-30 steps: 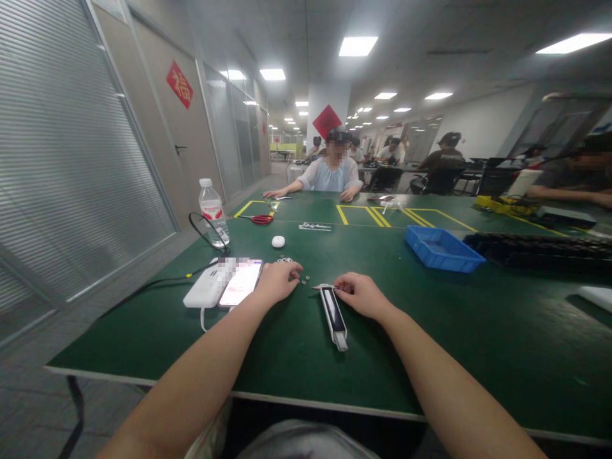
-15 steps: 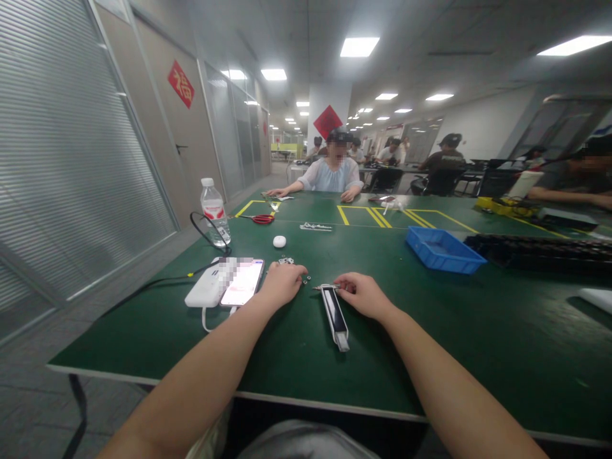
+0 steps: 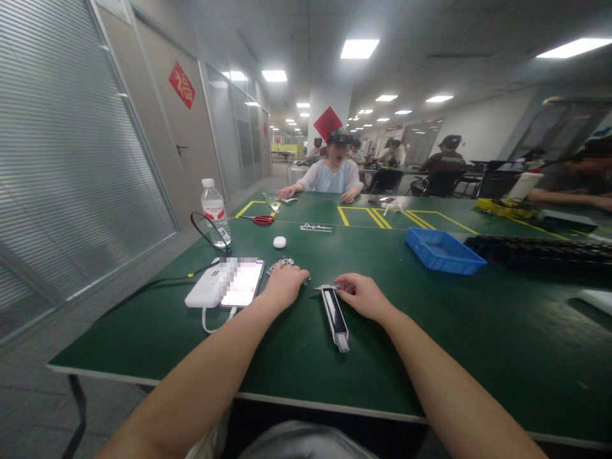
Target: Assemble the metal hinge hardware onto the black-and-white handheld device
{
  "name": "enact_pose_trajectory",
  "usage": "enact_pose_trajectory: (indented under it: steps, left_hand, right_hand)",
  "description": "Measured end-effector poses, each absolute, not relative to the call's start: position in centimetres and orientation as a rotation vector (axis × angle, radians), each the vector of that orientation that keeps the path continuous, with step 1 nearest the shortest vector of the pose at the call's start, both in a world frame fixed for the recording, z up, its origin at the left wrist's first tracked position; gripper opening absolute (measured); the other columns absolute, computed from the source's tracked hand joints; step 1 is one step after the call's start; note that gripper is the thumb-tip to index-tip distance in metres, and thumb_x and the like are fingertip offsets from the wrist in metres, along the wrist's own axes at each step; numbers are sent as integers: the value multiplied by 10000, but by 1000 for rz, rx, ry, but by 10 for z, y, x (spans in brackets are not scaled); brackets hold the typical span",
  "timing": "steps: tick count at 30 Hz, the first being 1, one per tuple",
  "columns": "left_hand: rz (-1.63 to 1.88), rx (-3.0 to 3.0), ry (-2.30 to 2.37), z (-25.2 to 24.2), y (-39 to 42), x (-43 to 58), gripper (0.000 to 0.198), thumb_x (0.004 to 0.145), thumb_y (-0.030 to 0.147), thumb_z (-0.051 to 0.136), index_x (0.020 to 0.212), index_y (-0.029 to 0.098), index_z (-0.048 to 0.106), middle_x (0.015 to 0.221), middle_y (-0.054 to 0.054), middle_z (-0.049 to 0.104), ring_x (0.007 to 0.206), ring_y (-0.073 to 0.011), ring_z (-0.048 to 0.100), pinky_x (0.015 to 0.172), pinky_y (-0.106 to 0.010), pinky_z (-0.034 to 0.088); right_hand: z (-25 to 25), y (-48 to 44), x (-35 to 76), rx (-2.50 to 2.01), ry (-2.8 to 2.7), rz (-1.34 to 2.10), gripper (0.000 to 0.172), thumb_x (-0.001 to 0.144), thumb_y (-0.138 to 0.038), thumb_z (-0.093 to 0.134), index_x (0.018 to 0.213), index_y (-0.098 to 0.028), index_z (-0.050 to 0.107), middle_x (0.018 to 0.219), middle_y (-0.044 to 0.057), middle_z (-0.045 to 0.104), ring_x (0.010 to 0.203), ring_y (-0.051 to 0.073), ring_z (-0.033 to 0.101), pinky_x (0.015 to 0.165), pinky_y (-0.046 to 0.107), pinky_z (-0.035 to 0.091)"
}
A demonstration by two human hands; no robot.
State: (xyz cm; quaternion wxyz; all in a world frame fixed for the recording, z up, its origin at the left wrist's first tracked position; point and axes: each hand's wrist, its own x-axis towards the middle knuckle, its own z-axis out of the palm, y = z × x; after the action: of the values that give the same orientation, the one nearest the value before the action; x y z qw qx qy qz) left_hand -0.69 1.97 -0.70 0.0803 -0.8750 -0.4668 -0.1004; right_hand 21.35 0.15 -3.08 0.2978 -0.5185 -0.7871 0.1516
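Observation:
My left hand (image 3: 288,285) rests palm down on the table, fingers bent, its fingertips closed at a small ring-shaped metal nut (image 3: 307,280). A cluster of small metal parts (image 3: 285,262) lies just beyond its knuckles. With thumb and fingers pinched, my right hand (image 3: 364,295) grips a thin metal rod (image 3: 318,289), its tip pointing left across the far end of a long, narrow white-framed device (image 3: 335,315). That device has a dark strip along its middle and lies flat between my hands. Part of the rod is hidden behind the fingers.
Left stand a white power bank (image 3: 201,294), a lit phone (image 3: 243,284) and a water bottle (image 3: 215,217). Farther off are a white earbud case (image 3: 280,242), red-handled scissors (image 3: 262,219) and a metal strip (image 3: 315,227). A blue tray (image 3: 444,252) sits right. Someone sits opposite (image 3: 335,172).
My left hand has shifted slightly right, its fingertips now covering most of the small nuts. My right hand and the device stay put. The person opposite has moved a hand slightly.

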Motion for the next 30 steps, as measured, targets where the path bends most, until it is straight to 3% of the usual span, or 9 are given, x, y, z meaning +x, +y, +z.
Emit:
enact_pose_trajectory:
  steps: [10,17,24,30]
  left_hand:
    - [-395,-2581,-1482,-7,20,-6,285,863,114,425,1045,228,612,969,-66,654,982,-230,573,834,-368,382]
    - [-911,-2753,-1567,-5,17,0,252,880,142,388,1061,181,558,921,-49,646,872,-171,587,790,-291,436]
    - [-1344,-3014,-1523,-5,3,17,196,867,167,412,1019,173,536,776,-8,597,733,-136,558,696,-253,450]
    - [-1509,-3152,-1468,-3,-5,24,175,874,192,425,1023,164,513,751,12,562,661,-108,518,627,-219,419]
  right_hand:
    - [-31,1,214,-1380,-2085,435,248,734,-145,553,957,-164,658,746,19,602,627,117,507,621,254,423]
    - [-24,-3,214,-1239,-2045,396,361,661,-63,539,992,-167,641,876,41,588,711,124,522,682,266,449]
    - [-16,-12,203,-998,-2008,285,176,762,-239,617,928,-181,635,821,38,602,725,139,553,689,285,464]
    - [-13,-16,197,-939,-1980,228,97,776,-249,635,839,-175,642,735,25,600,668,128,543,633,258,447]
